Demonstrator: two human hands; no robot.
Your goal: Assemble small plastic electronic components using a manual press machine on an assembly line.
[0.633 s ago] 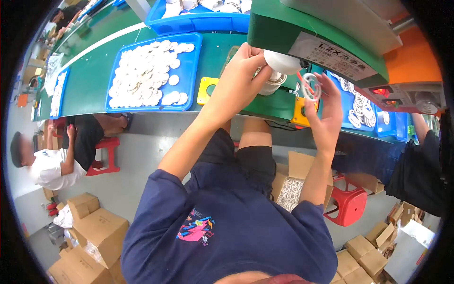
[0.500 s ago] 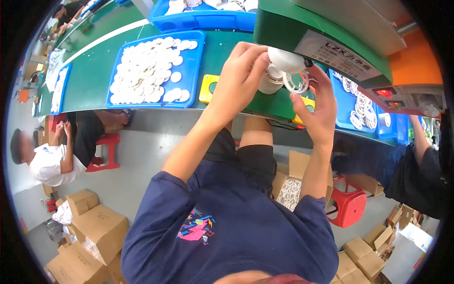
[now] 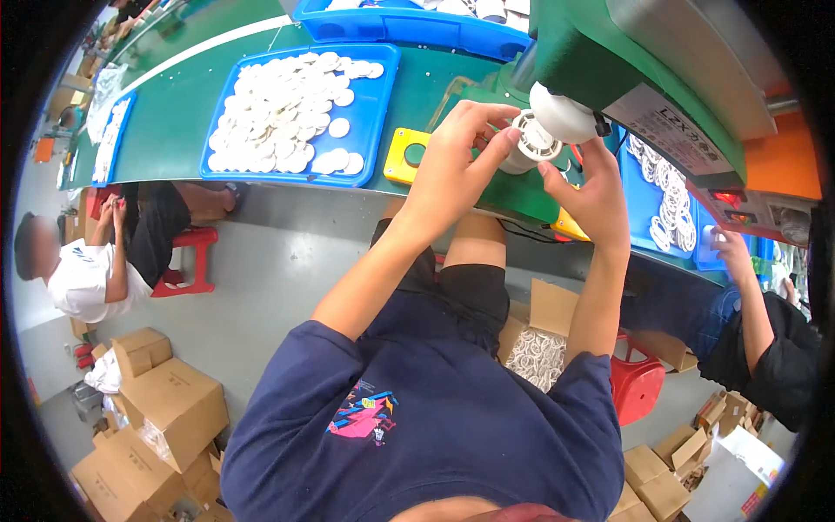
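Observation:
A white round part (image 3: 537, 139) with a slotted ring on its top stands on the green machine base, below a white domed press head (image 3: 564, 113). My left hand (image 3: 461, 157) has its thumb and fingertips on the left edge of this part, closed on it. On the other side my right hand (image 3: 596, 196) is spread, its thumb tip by the part's near right edge and its fingers up beside the press head. Those fingertips are partly hidden by the machine. The lower side of the round part is partly covered.
A blue tray (image 3: 387, 87) of white discs lies left, and a blue bin (image 3: 417, 33) stands behind. Yellow button housings (image 3: 404, 157) flank the base. White rings (image 3: 674, 209) fill a tray at right. A carton (image 3: 557, 304) of rings stands below. Two people sit nearby.
The white ring that was in my right hand now sits on top of the round part. My right thumb and fingers have come off it. The view has shifted slightly.

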